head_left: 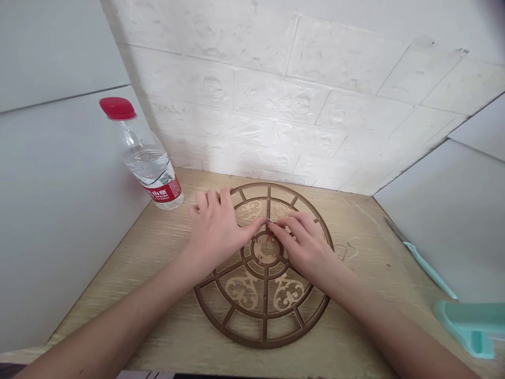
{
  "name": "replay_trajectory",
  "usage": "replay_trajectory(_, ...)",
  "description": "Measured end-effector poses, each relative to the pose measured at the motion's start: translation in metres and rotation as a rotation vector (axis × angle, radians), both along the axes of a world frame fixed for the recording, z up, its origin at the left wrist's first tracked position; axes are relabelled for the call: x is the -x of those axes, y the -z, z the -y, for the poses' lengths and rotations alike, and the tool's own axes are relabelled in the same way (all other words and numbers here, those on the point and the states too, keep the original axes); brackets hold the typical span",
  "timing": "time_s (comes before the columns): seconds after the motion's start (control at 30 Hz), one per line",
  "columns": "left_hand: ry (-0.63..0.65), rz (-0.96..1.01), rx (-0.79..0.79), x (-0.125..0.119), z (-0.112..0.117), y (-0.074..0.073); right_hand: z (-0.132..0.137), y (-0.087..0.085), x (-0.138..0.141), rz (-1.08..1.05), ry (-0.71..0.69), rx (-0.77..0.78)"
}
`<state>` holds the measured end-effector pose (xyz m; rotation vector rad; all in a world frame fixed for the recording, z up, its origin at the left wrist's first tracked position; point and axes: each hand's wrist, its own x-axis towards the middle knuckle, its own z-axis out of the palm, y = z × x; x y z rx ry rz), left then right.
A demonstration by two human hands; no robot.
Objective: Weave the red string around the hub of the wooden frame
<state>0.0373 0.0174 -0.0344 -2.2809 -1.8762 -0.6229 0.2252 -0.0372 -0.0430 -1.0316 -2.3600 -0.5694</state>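
A round brown openwork frame [265, 316], with spokes and scroll-shaped inserts, lies on the wooden surface before me. My left hand [216, 221] reaches over its upper left part, fingers curled at the outer rim and thumb stretched to a spoke above the hub. My right hand [303, 237] is closed in a pinch on a thin whitish wire [270, 220], right beside my left thumb tip. A thin red wire [267, 242] shows over the central ring [260, 252]. More red and pale wire [351, 250] loops out past my right wrist.
A water bottle with a red cap [153, 163] stands at the back left by a grey panel. On the right lie a turquoise-handled knife [430, 271] and a turquoise plastic piece [453, 321]. A white brick-pattern wall [276, 105] closes off the back.
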Motion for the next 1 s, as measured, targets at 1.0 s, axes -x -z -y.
replay_trajectory(1.0,0.003,0.012,0.006,0.0002,0.0028,-0.0011,-0.0048,0.0013,-0.0042,-0.319,0.321,0.021)
